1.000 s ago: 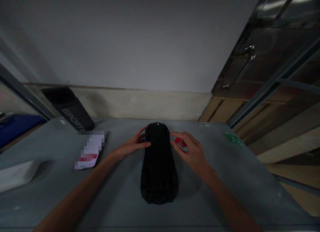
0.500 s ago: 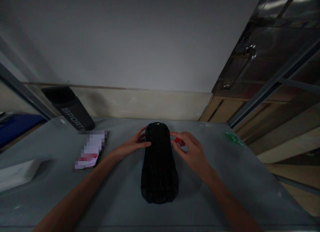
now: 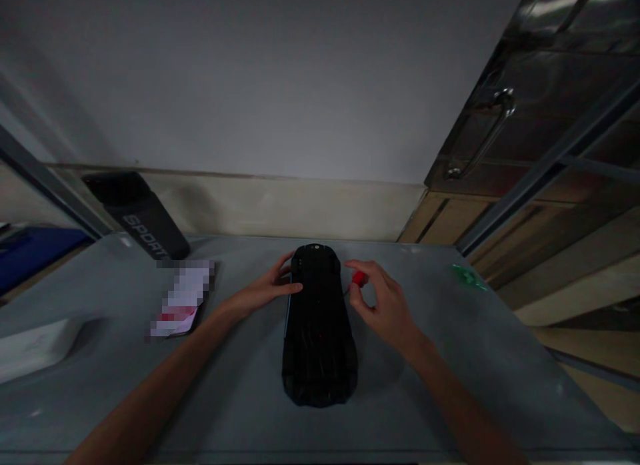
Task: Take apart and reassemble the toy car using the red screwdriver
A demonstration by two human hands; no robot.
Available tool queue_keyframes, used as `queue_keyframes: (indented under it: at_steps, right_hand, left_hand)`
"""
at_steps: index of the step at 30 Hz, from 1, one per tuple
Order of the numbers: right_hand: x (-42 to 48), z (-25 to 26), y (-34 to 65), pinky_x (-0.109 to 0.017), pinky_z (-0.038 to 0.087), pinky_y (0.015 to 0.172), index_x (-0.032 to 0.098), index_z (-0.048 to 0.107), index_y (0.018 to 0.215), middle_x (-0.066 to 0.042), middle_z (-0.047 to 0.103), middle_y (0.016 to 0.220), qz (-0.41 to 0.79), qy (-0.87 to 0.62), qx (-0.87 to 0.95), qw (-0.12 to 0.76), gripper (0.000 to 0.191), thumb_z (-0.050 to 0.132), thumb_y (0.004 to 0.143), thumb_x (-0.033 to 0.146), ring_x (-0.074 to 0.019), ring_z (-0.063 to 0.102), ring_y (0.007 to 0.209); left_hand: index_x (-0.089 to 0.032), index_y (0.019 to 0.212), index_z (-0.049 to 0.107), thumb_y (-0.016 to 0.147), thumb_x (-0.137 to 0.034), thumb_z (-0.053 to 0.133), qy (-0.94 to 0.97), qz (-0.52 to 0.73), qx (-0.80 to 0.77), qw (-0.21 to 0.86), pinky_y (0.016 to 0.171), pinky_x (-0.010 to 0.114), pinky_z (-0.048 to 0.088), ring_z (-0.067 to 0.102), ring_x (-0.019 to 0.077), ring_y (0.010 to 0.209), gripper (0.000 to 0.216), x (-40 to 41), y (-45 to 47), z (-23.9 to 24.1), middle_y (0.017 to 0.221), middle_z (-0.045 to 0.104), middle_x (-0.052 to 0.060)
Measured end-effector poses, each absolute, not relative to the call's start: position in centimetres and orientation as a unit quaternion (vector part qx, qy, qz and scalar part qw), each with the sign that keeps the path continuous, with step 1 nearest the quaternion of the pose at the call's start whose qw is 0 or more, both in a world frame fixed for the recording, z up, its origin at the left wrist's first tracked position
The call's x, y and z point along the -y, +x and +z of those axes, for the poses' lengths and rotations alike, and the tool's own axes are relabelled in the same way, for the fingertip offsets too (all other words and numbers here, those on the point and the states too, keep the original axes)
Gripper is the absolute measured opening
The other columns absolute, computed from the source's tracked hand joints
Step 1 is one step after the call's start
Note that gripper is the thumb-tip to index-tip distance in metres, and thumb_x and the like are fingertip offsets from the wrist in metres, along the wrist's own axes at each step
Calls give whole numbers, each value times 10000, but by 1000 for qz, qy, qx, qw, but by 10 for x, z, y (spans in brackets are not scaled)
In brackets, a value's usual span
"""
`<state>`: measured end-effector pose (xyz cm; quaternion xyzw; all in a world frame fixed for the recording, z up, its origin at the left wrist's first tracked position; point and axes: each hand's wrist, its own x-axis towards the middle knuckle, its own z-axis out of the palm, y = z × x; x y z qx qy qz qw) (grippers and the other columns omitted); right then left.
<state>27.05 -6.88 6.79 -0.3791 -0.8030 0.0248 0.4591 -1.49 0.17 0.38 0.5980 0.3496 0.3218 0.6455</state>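
A long black rounded object (image 3: 319, 325), shaped like an upturned toy car body, lies lengthwise on the grey table (image 3: 450, 358). My left hand (image 3: 265, 291) rests against its far left side, fingers curled onto its edge. My right hand (image 3: 383, 301) hovers just right of its far end, with fingers pinched round a small red-handled tool (image 3: 358, 279) whose thin tip points toward the black object.
A dark bottle (image 3: 143, 218) with white lettering leans at the back left. A blurred card (image 3: 181, 299) lies left of my hand, and a white box (image 3: 35, 348) sits at the left edge. A small green piece (image 3: 467, 277) lies at the right. A metal door with a handle (image 3: 480, 135) stands on the right.
My right hand has lifted slightly and turned, raising the red tool more upright beside the black object. My left hand has stayed in place.
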Motion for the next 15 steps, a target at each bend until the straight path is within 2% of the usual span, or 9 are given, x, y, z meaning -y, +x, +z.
queue_keyframes:
  at_steps: [6, 12, 15]
  right_hand:
    - [67, 67, 271, -336, 562, 727, 289, 615, 1299, 20, 597, 795, 5, -395, 789, 470, 283, 594, 1033, 195, -180, 617, 708]
    - [68, 67, 272, -384, 589, 851, 296, 567, 1389, -31, 678, 987, 36, -375, 808, 453, 399, 527, 1022, 145, -209, 677, 878]
    - [68, 69, 272, -397, 588, 859, 305, 588, 1358, -38, 694, 998, 21, -370, 813, 449, 373, 535, 1025, 146, -220, 684, 904]
  left_hand:
    - [-395, 1678, 253, 857, -398, 861, 596, 323, -350, 647, 1300, 580, 292, 337, 372, 1601, 1022, -2, -15, 4, 1736, 366, 96]
    - [-366, 1681, 256, 842, -398, 870, 580, 327, -355, 657, 1300, 600, 272, 318, 409, 1602, 1040, 1, -13, 9, 1747, 338, 122]
    - [-378, 1681, 252, 849, -406, 862, 579, 325, -350, 661, 1295, 601, 284, 342, 401, 1593, 1032, 2, -12, 11, 1750, 334, 109]
